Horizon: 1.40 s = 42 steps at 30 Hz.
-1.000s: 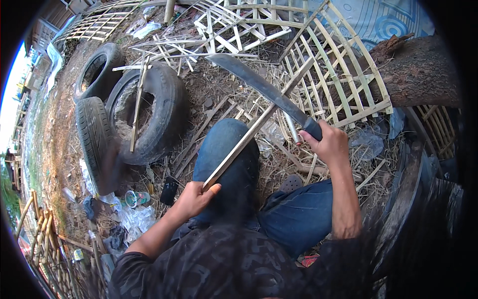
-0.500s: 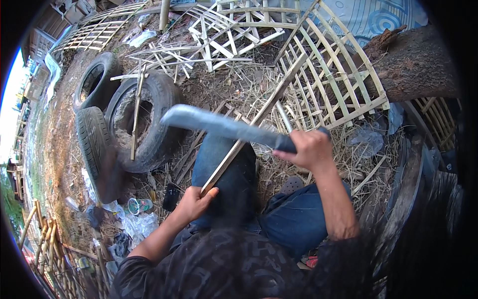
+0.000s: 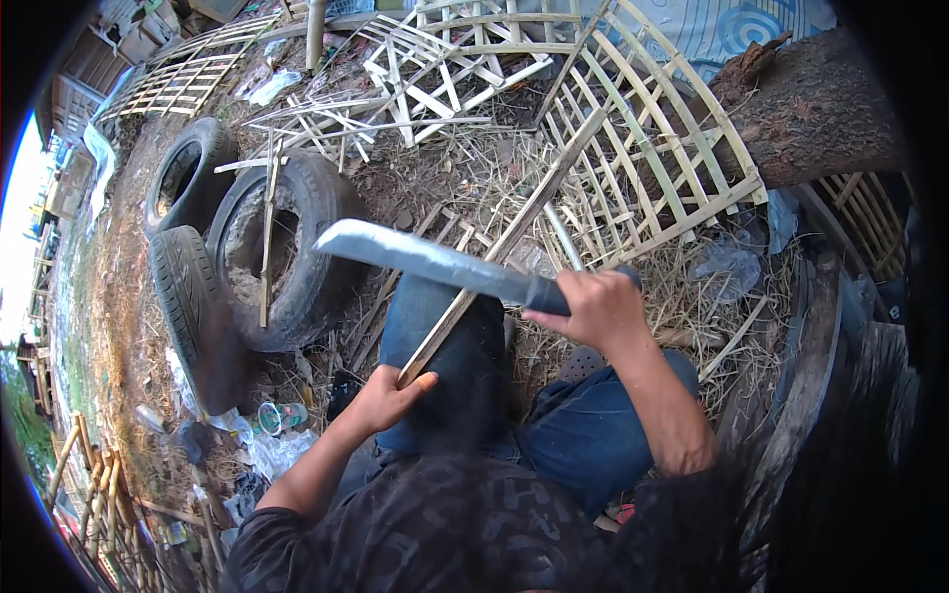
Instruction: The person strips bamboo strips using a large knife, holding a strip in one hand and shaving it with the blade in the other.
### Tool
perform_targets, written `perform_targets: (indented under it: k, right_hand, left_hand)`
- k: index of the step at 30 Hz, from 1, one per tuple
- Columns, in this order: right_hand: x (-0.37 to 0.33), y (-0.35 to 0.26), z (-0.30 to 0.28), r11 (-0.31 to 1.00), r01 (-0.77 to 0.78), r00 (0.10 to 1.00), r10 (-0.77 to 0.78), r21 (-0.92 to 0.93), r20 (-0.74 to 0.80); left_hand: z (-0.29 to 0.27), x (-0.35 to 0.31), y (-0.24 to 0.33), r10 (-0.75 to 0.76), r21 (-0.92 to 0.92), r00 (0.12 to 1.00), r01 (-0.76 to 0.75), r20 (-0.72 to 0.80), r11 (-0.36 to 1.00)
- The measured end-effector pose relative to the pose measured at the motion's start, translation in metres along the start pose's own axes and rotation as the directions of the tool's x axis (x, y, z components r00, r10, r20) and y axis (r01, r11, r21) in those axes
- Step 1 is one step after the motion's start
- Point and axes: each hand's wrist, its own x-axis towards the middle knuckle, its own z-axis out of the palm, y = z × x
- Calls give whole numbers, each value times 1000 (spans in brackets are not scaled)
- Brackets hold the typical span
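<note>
A long bamboo strip (image 3: 539,203) slants across my thigh, its near end gripped in my left hand (image 3: 388,399). The far end points up and to the right, toward a lattice panel. My right hand (image 3: 601,308) is closed round the dark handle of a machete (image 3: 420,259). Its broad grey blade points left and crosses over the strip near the middle. Whether the edge touches the strip, I cannot tell. Beneath the strip is my knee in blue jeans (image 3: 435,316).
Old tyres (image 3: 321,267) lie at the left, with a thin bamboo piece (image 3: 268,237) across one. Bamboo lattice panels (image 3: 664,128) and loose slats (image 3: 415,99) cover the far ground. A thick log (image 3: 820,109) lies at the right. Straw and plastic litter (image 3: 282,455) are scattered about.
The machete has come slightly down and left with my right hand, and its blade looks sharper now than in the blurred earlier frame. My left hand keeps its hold on the strip.
</note>
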Motion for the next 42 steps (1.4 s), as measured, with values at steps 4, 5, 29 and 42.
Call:
perform_targets:
  k: [4, 5, 29, 42]
  right_hand:
    - [1, -8, 17, 985, 156, 988, -156, 80, -2]
    - [1, -6, 18, 985, 148, 988, -151, 89, 25]
    - [-7, 40, -28, 860, -381, 886, 445, 339, -132]
    - [19, 16, 16, 972, 231, 972, -228, 44, -64]
  left_hand:
    - [-1, 1, -11, 121, -23, 992, -120, 27, 992]
    - [-1, 1, -9, 117, -22, 993, -117, 28, 993]
    - [-20, 22, -27, 41, -399, 888, 164, 459, 902]
    - [-26, 34, -27, 119, -469, 735, 291, 667, 834]
